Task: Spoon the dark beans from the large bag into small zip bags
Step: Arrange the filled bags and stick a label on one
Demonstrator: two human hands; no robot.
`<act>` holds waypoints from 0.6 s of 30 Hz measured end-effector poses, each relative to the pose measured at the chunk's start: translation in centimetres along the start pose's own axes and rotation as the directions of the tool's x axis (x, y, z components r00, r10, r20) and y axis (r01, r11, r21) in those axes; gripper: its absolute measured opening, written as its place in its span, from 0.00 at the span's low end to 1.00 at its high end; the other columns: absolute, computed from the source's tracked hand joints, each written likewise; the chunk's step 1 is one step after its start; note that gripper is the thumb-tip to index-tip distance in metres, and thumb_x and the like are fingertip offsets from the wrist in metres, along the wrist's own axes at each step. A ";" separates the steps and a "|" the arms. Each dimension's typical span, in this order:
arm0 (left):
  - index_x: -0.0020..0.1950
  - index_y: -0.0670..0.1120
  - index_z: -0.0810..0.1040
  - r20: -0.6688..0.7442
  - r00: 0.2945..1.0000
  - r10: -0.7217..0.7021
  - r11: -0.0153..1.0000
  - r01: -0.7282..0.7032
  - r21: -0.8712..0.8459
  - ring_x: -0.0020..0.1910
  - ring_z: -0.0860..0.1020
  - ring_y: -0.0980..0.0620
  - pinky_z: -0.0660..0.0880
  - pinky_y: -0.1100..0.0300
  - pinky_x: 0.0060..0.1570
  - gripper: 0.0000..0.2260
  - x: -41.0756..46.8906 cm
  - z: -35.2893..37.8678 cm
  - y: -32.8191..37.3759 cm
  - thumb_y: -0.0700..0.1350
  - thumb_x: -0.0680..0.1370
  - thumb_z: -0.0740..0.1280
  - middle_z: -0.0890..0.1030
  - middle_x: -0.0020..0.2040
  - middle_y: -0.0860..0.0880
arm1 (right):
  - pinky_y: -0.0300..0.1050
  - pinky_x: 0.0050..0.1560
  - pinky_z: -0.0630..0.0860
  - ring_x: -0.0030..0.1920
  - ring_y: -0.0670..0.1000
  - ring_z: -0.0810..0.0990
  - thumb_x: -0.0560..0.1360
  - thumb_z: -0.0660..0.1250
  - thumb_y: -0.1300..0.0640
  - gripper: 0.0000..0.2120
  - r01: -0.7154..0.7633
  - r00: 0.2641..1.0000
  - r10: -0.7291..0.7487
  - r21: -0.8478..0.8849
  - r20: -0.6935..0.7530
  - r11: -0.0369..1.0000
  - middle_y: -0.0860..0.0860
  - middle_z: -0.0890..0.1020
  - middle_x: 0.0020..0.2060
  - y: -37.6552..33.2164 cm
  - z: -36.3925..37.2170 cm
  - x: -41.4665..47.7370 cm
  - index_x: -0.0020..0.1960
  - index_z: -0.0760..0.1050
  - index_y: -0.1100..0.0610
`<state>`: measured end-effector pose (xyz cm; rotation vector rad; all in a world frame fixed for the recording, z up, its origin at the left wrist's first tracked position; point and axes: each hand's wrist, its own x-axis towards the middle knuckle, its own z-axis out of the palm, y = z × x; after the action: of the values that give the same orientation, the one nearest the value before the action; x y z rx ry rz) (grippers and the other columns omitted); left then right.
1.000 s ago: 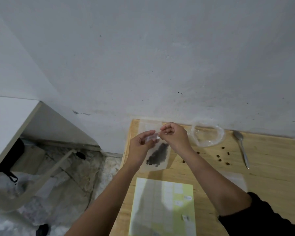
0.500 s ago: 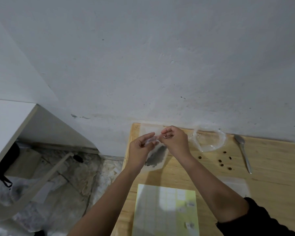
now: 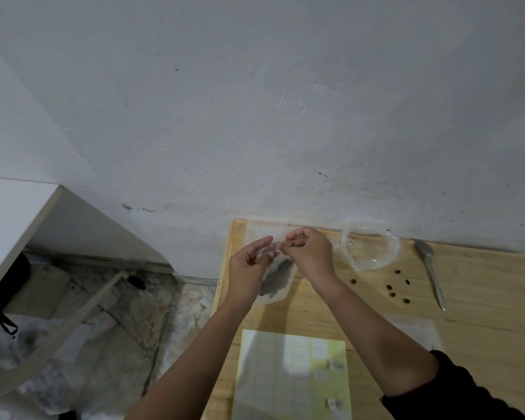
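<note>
The left grip [image 3: 249, 268] pinches the top edge of the small zip bag [image 3: 281, 294] between thumb and fingertips. The bag is held over the tabletop's [image 3: 482, 298] far left corner, with a clump of dark beans [image 3: 275, 281] inside. The right grip [image 3: 311, 253], fingers curled, pinches the same edge. Further right lie the crumpled clear large bag [image 3: 370, 253], a few loose beans [image 3: 389, 287], and a spoon [image 3: 431, 271] flat on the wood. A yellow-green label sheet [image 3: 291, 374] lies nearer the person.
</note>
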<state>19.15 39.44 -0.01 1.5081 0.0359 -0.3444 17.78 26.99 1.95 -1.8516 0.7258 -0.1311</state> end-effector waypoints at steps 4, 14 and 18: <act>0.57 0.41 0.79 0.007 1.000 0.002 1.000 -0.002 0.002 0.41 0.80 0.67 0.75 0.72 0.42 0.13 -0.1 0.2 0.0 0.31 0.75 0.65 0.82 0.44 0.55 | 0.31 0.34 0.70 0.38 0.46 0.79 0.66 0.76 0.59 0.10 -0.015 1.000 0.015 -0.001 0.007 1.000 0.52 0.81 0.38 0.1 -0.2 0.0 0.44 0.78 0.57; 0.52 0.45 0.82 0.039 0.998 -0.051 0.988 0.057 -0.147 0.48 0.81 0.48 0.78 0.56 0.51 0.11 0.7 -0.7 0.5 0.33 0.74 0.66 0.84 0.45 0.48 | 0.37 0.41 0.69 0.53 0.49 0.71 0.61 0.80 0.50 0.27 -0.023 0.996 0.018 0.047 0.091 0.999 0.49 0.74 0.50 0.0 -1.7 0.7 0.51 0.68 0.54; 0.50 0.42 0.83 0.010 0.998 -0.063 0.977 0.064 -0.203 0.50 0.80 0.42 0.77 0.50 0.55 0.07 1.1 -0.6 0.8 0.37 0.74 0.69 0.83 0.46 0.42 | 0.43 0.46 0.72 0.54 0.52 0.73 0.62 0.79 0.50 0.24 -0.027 0.993 0.014 0.113 0.119 0.993 0.47 0.74 0.46 -0.2 -1.4 0.6 0.49 0.68 0.52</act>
<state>20.52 39.81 0.51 1.3056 0.1133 -0.3831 17.74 25.61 2.60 -1.7268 0.6417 -0.0481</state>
